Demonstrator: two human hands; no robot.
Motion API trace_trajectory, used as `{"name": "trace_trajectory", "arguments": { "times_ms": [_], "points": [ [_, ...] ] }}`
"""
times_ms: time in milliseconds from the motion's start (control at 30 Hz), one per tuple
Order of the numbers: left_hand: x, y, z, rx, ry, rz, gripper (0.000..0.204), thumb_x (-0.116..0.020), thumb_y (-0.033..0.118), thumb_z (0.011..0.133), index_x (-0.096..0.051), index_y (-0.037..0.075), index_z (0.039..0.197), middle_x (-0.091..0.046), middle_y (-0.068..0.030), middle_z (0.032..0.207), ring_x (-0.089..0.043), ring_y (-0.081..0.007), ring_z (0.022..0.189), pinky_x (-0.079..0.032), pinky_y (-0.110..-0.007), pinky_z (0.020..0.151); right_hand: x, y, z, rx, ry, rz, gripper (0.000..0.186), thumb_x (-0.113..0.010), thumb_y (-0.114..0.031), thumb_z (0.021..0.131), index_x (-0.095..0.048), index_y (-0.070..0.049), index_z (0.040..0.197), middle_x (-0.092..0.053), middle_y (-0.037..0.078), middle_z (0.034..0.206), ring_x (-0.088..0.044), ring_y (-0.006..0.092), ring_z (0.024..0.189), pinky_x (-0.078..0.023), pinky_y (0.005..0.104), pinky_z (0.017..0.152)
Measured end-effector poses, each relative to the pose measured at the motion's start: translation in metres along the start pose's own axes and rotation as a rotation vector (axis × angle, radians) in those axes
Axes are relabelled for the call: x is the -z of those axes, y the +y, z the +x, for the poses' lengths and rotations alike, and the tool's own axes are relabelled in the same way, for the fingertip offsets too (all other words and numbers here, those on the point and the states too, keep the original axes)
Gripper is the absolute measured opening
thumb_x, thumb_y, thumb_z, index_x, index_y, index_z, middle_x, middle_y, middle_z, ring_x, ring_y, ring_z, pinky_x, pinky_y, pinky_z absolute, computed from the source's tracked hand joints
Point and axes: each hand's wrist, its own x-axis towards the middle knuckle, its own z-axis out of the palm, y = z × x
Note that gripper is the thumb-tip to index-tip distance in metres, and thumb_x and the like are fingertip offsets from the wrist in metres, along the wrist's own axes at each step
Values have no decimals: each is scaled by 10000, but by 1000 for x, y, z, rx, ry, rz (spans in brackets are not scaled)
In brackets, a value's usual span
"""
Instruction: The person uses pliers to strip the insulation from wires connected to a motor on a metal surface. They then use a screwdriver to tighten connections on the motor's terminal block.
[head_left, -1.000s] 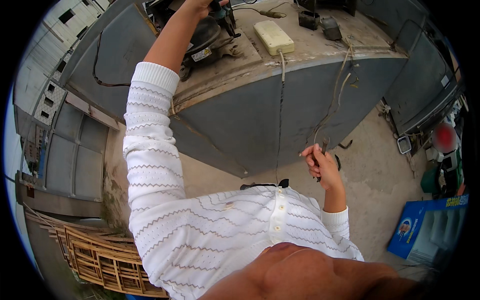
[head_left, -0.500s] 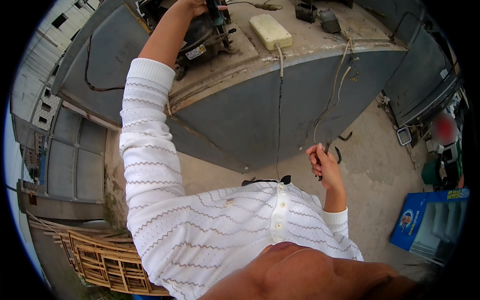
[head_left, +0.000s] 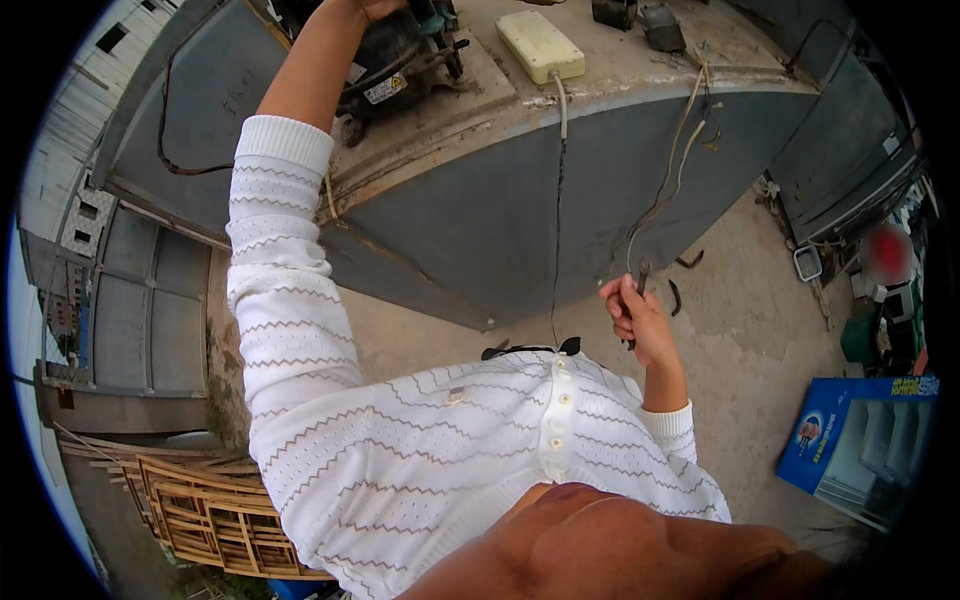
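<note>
My left hand (head_left: 382, 8) reaches to the upper edge beside the black compressor (head_left: 385, 62) and a dark teal part (head_left: 437, 22); its fingers are mostly cut off or hidden. My right hand (head_left: 632, 315) is closed on a slim dark metal tool (head_left: 643, 272), held low in front of the grey metal cabinet (head_left: 470, 240). Loose pale wires (head_left: 665, 200) hang down the cabinet's face beside it. A cream junction box (head_left: 540, 47) lies on the dusty top, its cable dropping over the front edge. Small dark boxes (head_left: 664, 32) sit to its right.
Grey panels (head_left: 150, 300) stand at left, above wooden frames (head_left: 215, 515). At right are a dark cabinet (head_left: 840, 150), a small white tray (head_left: 807, 262), mixed clutter, a green bin (head_left: 860, 340) and a blue display cooler (head_left: 840, 440). Concrete floor (head_left: 730, 340) shows below the cabinet.
My left arm and hand have shifted leftward and up out of view in part. My right hand has risen slightly, still holding the tool. The whole view has shifted a little.
</note>
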Motion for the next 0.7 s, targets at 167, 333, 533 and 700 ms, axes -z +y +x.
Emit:
{"name": "trace_trajectory", "arguments": {
  "times_ms": [167,333,533,700],
  "points": [
    [1,-3,-2,-49,41,65,761,-523,-48,799,-336,160,1506,-572,-112,1027,-623,-232,876,-607,-457,778,0,3,2,-15,-8,29,387,-448,-410,1064,-607,-61,1009,-445,-64,717,-298,7,535,-256,182,457],
    [-11,-3,-10,-109,159,313,540,-561,66,849,-479,125,1379,-632,-77,990,-632,-201,871,-548,-372,747,23,33,20,-190,181,632,260,-493,-295,1056,-570,-48,1085,-523,-3,789,-402,45,606,-348,200,491],
    [13,-13,6,-258,6,341,286,-590,128,892,-585,101,1177,-658,-53,957,-637,-179,885,-519,-348,768,30,45,22,-234,302,707,252,-467,-233,1063,-551,-42,1205,-559,11,863,-451,63,664,-407,205,554],
    [7,-10,2,-149,50,289,185,-609,243,964,-589,122,1102,-663,-46,924,-642,-173,879,-523,-345,763,-11,-20,18,-12,41,42,306,-450,-259,1071,-544,-50,1274,-523,-31,858,-404,37,662,-369,180,572]
  ]
}}
